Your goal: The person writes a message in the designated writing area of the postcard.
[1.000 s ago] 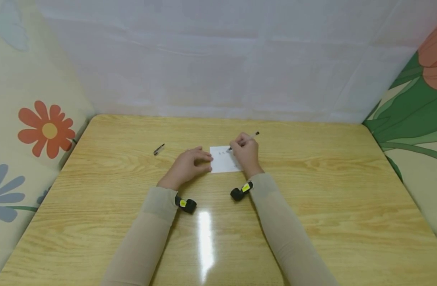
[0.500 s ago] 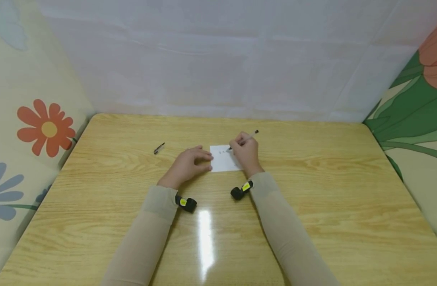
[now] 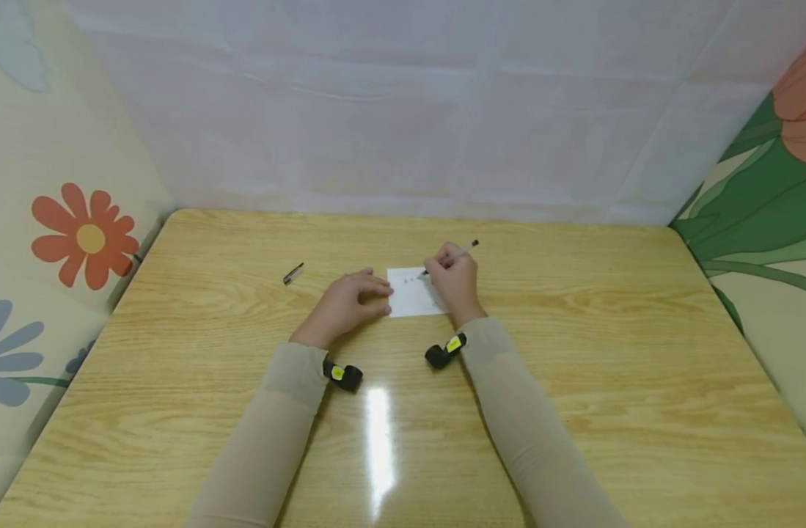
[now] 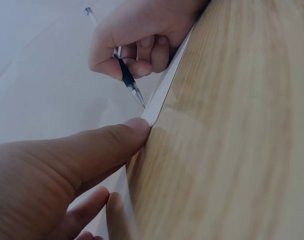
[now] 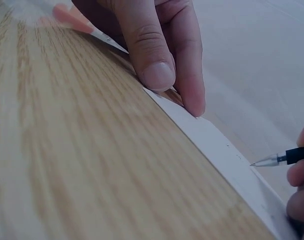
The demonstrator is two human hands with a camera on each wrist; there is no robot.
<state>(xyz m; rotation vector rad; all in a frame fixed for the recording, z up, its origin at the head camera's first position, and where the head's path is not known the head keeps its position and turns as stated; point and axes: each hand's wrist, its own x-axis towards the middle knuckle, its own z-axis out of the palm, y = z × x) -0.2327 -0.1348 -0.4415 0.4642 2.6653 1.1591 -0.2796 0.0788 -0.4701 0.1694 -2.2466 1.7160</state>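
Observation:
A small white sheet of paper [image 3: 411, 299] lies on the table in the head view, with a few small dark marks near its top. My right hand [image 3: 457, 284] pinches a pen [image 4: 126, 74] with a clear barrel and dark grip. The pen slants, its metal tip right at the paper's surface just right of the marks. At the paper's left edge, my left hand [image 3: 343, 304] rests with thumb and fingers extended, apart from each other, their tips on the sheet. In the right wrist view, the left thumb [image 5: 159, 75] sits at the near corner.
A pen cap [image 3: 293, 274] lies on the wooden table [image 3: 607, 352], left of the left hand. A white cloth backdrop [image 3: 403, 110] stands behind the table's far edge. Flower-patterned panels [image 3: 92, 242] flank both sides.
The pen's upper end has wavered very slightly while its tip stays near the same spot. Both hands and the paper otherwise hold their places.

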